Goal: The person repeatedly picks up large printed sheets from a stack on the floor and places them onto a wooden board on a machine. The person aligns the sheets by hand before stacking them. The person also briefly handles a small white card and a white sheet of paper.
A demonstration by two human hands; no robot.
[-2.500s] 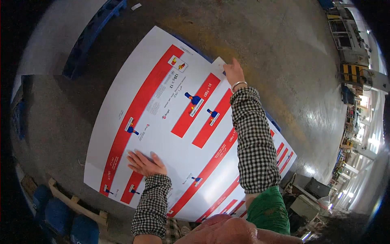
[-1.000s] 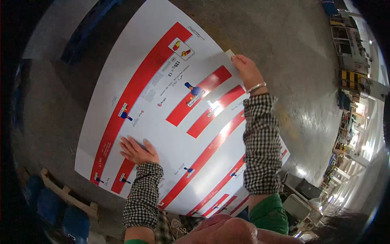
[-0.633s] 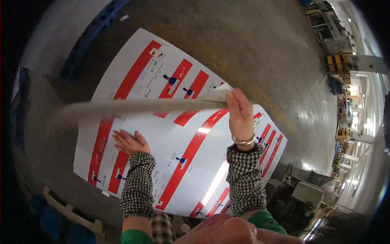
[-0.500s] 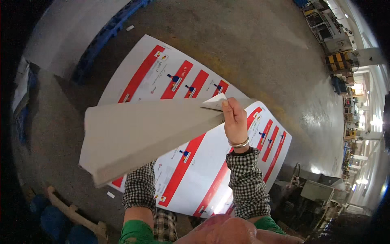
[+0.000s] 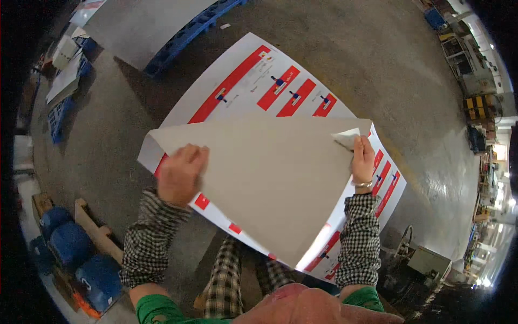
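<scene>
A large cardboard sheet with its plain grey-beige side up [image 5: 275,173] bows across the middle of the view. Beneath it lies a big white printed sheet [image 5: 237,105] with red bands and small blue pictures; whether it tops a stack is hidden. My right hand [image 5: 363,159] is closed on the grey sheet's right edge. By its thumb a small white flap [image 5: 348,136] stands up, either a turned corner or a loose scrap. My left hand [image 5: 183,173] is at the grey sheet's left edge, fingers bent and smeared by motion, so its grip is unclear.
Blue pallets [image 5: 189,32] bearing a large grey stack stand at the far left. Blue rounded containers [image 5: 73,243] and a wooden beam [image 5: 97,232] lie near left. A pale box-shaped machine part [image 5: 429,262] is near right. Machinery [image 5: 458,59] lines the far right.
The grey sheet has spread from a folded, slanted shape to a broad, flatter one. My left hand has come into view at its left edge. My right hand appears farther right, still gripping.
</scene>
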